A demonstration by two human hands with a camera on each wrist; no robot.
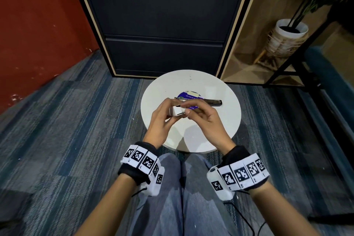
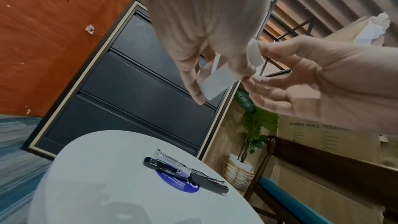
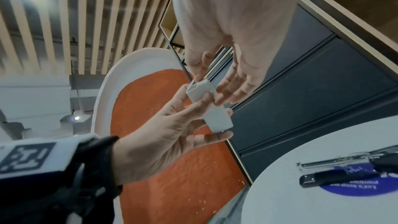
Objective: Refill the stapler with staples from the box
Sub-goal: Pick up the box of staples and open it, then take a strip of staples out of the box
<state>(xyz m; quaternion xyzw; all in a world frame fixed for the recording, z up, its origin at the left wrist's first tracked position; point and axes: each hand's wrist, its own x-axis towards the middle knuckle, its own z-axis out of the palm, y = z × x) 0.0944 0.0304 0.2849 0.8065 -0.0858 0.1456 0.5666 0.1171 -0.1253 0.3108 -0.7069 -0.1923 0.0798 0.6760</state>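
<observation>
While the left hand [image 1: 160, 120] grips the box [image 3: 210, 106] above the table [image 1: 162, 90], the right hand [image 1: 206, 120] pinches its open end; the stapler [image 2: 185, 171] lies open just beyond both hands, long axis running crosswise, nearer the right

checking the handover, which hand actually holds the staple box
The left hand: its grip wraps the white staple box, while the right hand only works fingertips at the box's open end.
</observation>
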